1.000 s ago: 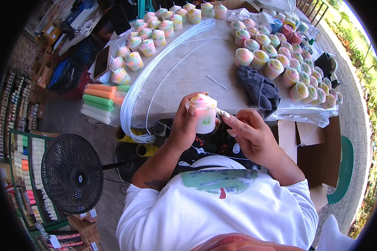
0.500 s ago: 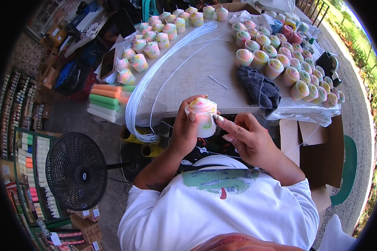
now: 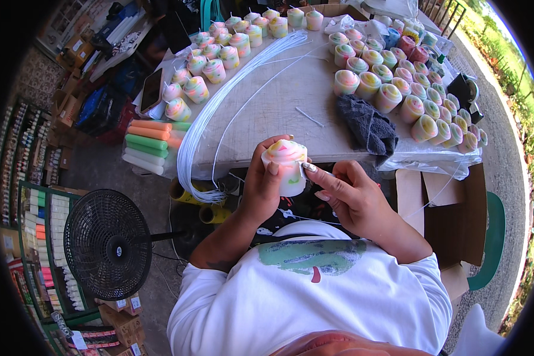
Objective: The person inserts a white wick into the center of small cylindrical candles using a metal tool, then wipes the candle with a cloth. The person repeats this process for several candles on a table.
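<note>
A swirl-topped candle point(image 3: 292, 169), white with pink, yellow and green patches, is held up in front of the table's near edge. My left hand point(image 3: 263, 184) wraps its fingers round the candle's left side, with the thumb on the front. My right hand point(image 3: 353, 196) is at the candle's right side, thumb and forefinger brought together near its rim. A small whitish bit shows at those fingertips; I cannot make out what it is. On the table point(image 3: 279, 113) behind lie a bundle of long white wicks point(image 3: 197, 139) and a short cut piece of wick point(image 3: 310, 116).
Wicked candles point(image 3: 213, 70) stand at the back left, and many cup candles point(image 3: 388, 97) at the right. A dark towel point(image 3: 368, 127) hangs over the near edge. Orange, green and white sticks point(image 3: 147, 142) lie left. Below are a black fan point(image 3: 108, 243) and an opened cardboard box point(image 3: 454, 225).
The candle is tipped very slightly in my left hand. Both hands otherwise keep the same place and grip.
</note>
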The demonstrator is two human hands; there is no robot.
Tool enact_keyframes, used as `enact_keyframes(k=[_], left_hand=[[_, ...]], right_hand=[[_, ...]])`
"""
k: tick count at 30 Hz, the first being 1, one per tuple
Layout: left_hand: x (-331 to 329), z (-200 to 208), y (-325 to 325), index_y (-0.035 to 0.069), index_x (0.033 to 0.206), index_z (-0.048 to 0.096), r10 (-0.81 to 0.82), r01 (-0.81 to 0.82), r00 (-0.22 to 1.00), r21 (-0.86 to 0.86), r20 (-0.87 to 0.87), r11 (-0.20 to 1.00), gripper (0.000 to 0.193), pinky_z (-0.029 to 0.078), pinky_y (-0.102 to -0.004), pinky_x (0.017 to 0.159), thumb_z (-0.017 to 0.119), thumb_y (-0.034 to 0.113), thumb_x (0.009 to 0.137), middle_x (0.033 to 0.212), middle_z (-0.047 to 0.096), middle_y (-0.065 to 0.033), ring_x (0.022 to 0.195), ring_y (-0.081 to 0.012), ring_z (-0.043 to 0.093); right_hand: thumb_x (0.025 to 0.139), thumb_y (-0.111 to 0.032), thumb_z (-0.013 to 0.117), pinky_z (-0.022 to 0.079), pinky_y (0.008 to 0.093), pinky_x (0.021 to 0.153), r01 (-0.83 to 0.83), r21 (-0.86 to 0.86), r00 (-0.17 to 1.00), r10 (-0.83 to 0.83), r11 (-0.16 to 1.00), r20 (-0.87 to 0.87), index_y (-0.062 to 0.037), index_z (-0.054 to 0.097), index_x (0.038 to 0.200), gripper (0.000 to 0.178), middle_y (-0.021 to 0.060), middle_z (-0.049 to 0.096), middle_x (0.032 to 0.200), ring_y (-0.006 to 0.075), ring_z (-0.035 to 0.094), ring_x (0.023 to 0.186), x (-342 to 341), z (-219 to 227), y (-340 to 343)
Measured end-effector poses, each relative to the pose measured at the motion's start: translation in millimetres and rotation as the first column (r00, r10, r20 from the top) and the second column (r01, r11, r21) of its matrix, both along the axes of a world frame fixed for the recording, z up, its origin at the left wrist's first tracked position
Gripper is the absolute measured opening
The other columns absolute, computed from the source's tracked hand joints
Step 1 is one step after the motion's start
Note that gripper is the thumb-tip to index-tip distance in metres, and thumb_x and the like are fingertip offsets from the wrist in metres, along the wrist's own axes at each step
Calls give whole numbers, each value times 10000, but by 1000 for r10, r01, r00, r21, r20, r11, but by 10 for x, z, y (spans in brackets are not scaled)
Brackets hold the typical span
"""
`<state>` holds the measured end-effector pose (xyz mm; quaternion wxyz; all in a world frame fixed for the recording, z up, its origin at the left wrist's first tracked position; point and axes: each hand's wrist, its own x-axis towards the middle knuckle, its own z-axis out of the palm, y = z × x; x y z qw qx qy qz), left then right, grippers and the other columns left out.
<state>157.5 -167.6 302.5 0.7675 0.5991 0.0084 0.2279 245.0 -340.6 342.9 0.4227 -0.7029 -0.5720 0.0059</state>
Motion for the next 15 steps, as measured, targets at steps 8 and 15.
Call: enact_keyframes(k=[8,15], left_hand=[[2,10,4,-6,1282,356,25,-24,1000,51,-15,998,752,487,-347,845,438,625,880,1025,596,-195,946,-230,607],[-1,10,-2,-10,1281,355,39,-37,999,66,-22,997,759,486,-347,846,430,630,880,1026,596,-200,947,-232,608]], right_hand=[[740,3,695,465,329,596,7,-22,1000,-7,1000,-8,-223,544,1298,621,112,489,840,241,533,689,8,17,-7],[737,3,697,468,334,594,4,-11,1000,-4,1000,-9,-224,547,1294,619,111,489,840,240,537,684,14,5,-7]])
